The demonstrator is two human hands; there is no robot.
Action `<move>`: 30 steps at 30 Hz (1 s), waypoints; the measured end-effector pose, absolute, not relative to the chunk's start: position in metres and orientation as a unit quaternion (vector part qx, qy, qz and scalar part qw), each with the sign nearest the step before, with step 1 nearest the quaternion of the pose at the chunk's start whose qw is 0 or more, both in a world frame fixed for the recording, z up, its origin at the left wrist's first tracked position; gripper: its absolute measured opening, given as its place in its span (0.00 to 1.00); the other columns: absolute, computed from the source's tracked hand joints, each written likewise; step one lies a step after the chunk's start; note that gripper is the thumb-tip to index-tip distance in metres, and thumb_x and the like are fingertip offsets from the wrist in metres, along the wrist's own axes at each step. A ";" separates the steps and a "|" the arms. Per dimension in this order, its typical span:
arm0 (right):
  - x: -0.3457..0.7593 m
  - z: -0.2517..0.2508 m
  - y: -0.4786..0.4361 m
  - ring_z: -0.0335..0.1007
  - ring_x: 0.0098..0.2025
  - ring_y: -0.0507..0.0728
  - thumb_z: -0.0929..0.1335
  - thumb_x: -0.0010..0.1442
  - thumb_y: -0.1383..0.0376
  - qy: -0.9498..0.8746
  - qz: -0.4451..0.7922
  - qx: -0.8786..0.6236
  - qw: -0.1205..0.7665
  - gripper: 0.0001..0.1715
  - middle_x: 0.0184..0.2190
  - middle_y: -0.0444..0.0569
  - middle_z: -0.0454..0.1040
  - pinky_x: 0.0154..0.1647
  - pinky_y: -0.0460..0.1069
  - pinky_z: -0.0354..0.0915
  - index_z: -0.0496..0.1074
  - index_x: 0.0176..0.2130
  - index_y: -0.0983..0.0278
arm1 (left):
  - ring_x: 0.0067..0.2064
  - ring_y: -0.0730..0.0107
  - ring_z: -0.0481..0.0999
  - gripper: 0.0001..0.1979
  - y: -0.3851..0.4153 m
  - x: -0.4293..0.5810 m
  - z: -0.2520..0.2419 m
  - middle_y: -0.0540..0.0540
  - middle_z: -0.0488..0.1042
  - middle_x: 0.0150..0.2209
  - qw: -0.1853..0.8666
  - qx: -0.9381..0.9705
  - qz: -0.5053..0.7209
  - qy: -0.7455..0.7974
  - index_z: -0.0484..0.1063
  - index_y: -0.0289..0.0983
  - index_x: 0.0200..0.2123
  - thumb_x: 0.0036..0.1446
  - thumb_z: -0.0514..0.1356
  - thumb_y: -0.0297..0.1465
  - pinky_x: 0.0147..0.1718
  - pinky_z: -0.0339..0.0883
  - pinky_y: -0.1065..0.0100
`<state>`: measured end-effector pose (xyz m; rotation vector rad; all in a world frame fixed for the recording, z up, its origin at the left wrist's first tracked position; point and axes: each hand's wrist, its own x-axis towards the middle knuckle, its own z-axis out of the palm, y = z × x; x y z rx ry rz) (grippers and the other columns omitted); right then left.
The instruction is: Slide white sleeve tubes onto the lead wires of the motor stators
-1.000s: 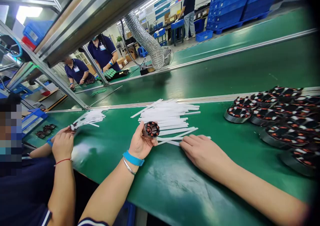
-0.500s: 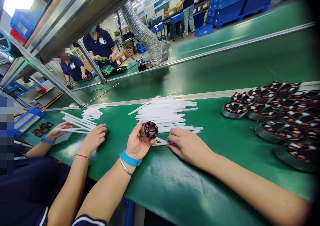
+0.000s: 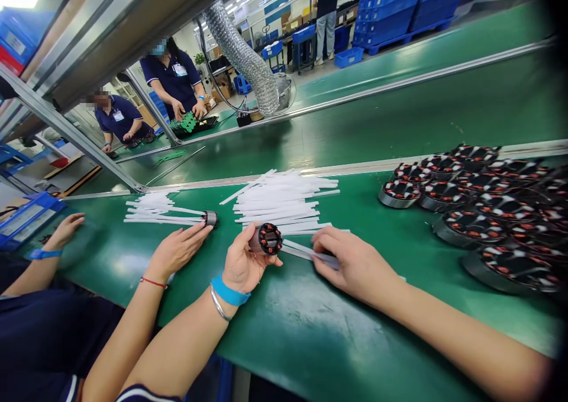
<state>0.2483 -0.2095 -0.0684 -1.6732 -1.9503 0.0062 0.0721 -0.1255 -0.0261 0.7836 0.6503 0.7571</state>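
Note:
My left hand grips a small round motor stator with copper windings, held just above the green table. My right hand pinches a white strip whose free end points at the stator. Just behind both hands lies a pile of white strips.
A co-worker's hand lies flat to my left, beside a stator stuck with white strips. Several larger stators crowd the table's right side. A metal rail borders a green conveyor behind. Other people work at the far left.
My right hand has lifted a strip out of the pile and brought it toward the stator. The co-worker has laid their strip-filled stator down on the table.

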 end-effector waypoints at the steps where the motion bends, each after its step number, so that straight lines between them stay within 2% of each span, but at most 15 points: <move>1: 0.245 -0.066 -0.206 0.68 0.42 0.58 0.62 0.56 0.68 -0.739 0.006 -0.616 0.275 0.04 0.42 0.54 0.72 0.40 0.51 0.61 0.66 0.30 0.63 | 0.18 0.73 0.69 0.16 -0.126 0.072 -0.025 0.44 0.75 0.24 0.800 0.369 0.364 0.303 0.73 0.31 0.29 0.54 0.56 0.40 0.20 0.69 0.68; 3: 0.237 -0.059 -0.196 0.59 0.55 0.63 0.65 0.54 0.67 -0.761 0.017 -0.597 0.253 0.02 0.55 0.59 0.64 0.52 0.57 0.56 0.67 0.31 0.64 | 0.20 0.74 0.69 0.17 -0.119 0.062 -0.020 0.43 0.75 0.25 0.784 0.385 0.381 0.304 0.73 0.32 0.28 0.56 0.55 0.40 0.21 0.69 0.70; 5: 0.230 -0.053 -0.184 0.56 0.58 0.66 0.66 0.52 0.67 -0.780 0.040 -0.583 0.223 0.02 0.57 0.59 0.61 0.56 0.60 0.51 0.68 0.31 0.64 | 0.22 0.74 0.71 0.16 -0.103 0.037 -0.009 0.44 0.74 0.24 0.766 0.401 0.394 0.311 0.74 0.34 0.28 0.57 0.54 0.39 0.22 0.68 0.73; 9: 0.225 -0.041 -0.165 0.67 0.45 0.61 0.66 0.52 0.69 -0.804 0.091 -0.566 0.159 0.04 0.43 0.54 0.72 0.45 0.55 0.60 0.69 0.32 0.64 | 0.27 0.73 0.73 0.18 -0.068 -0.028 0.021 0.43 0.71 0.23 0.707 0.474 0.362 0.380 0.74 0.35 0.26 0.60 0.49 0.36 0.20 0.64 0.77; 13: 0.217 -0.032 -0.157 0.70 0.34 0.58 0.66 0.46 0.74 -0.812 0.114 -0.559 0.120 0.18 0.39 0.53 0.72 0.32 0.50 0.59 0.69 0.40 0.66 | 0.27 0.73 0.71 0.23 -0.072 -0.017 0.019 0.44 0.70 0.23 0.619 0.576 0.326 0.422 0.73 0.36 0.25 0.61 0.44 0.39 0.18 0.62 0.76; 15: 0.210 -0.031 -0.156 0.70 0.31 0.59 0.66 0.43 0.77 -0.810 0.120 -0.562 0.113 0.20 0.36 0.53 0.73 0.29 0.49 0.57 0.69 0.39 0.67 | 0.25 0.75 0.69 0.24 -0.083 0.015 0.008 0.45 0.72 0.26 0.622 0.554 0.365 0.416 0.73 0.36 0.28 0.61 0.43 0.43 0.21 0.66 0.75; 19: 0.206 -0.035 -0.161 0.69 0.31 0.62 0.65 0.42 0.77 -0.780 0.135 -0.595 0.142 0.13 0.30 0.54 0.73 0.30 0.51 0.57 0.69 0.30 0.67 | 0.19 0.79 0.63 0.23 -0.101 0.057 -0.003 0.46 0.73 0.26 0.730 0.372 0.462 0.340 0.72 0.33 0.27 0.60 0.46 0.42 0.21 0.67 0.72; 25: 0.248 -0.044 -0.186 0.63 0.25 0.54 0.62 0.47 0.69 -0.672 0.237 -0.659 0.241 0.04 0.22 0.43 0.68 0.25 0.47 0.58 0.67 0.26 0.62 | 0.18 0.75 0.67 0.21 -0.111 0.057 -0.007 0.44 0.73 0.24 0.781 0.338 0.411 0.328 0.73 0.31 0.26 0.60 0.49 0.40 0.19 0.68 0.69; 28: 0.266 -0.043 -0.201 0.59 0.21 0.52 0.61 0.53 0.58 -0.642 0.302 -0.656 0.259 0.12 0.19 0.42 0.65 0.21 0.46 0.56 0.68 0.26 0.62 | 0.18 0.74 0.68 0.22 -0.117 0.060 -0.013 0.43 0.74 0.24 0.793 0.350 0.376 0.329 0.73 0.30 0.27 0.59 0.50 0.40 0.20 0.69 0.67; 30: 0.271 -0.039 -0.210 0.56 0.19 0.52 0.62 0.53 0.51 -0.634 0.318 -0.653 0.267 0.19 0.16 0.42 0.63 0.19 0.47 0.55 0.68 0.22 0.62 | 0.18 0.74 0.68 0.22 -0.122 0.062 -0.016 0.43 0.74 0.25 0.812 0.364 0.343 0.302 0.74 0.29 0.29 0.58 0.51 0.43 0.20 0.70 0.67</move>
